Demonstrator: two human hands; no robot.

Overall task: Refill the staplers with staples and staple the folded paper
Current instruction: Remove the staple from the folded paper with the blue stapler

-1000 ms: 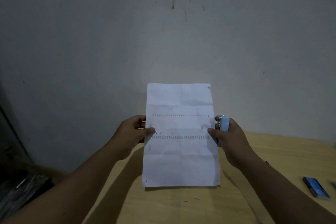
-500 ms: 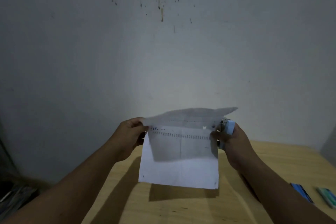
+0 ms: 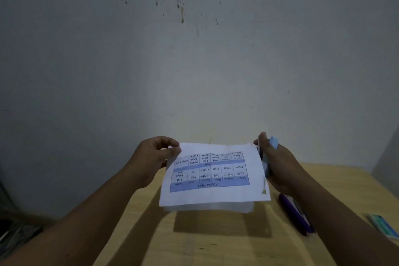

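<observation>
A white sheet of paper (image 3: 213,195) is folded in half, and a printed blue table faces up on its top half. I hold it in the air above the wooden table (image 3: 194,244). My left hand (image 3: 154,154) pinches the paper's far left corner. My right hand (image 3: 278,166) holds the paper's right edge and also grips a light blue stapler (image 3: 273,143), which stands on end against the palm. Most of the stapler is hidden by my fingers and the paper.
A purple stapler (image 3: 294,215) lies on the table under my right forearm. A teal and white staple box (image 3: 384,225) sits near the table's right edge. A stained grey wall rises right behind the table. Dark clutter (image 3: 17,235) lies low at the left.
The paper stood open and upright; its top half has come down toward me, so it is now folded in half and lies nearly flat. Both hands kept their hold.
</observation>
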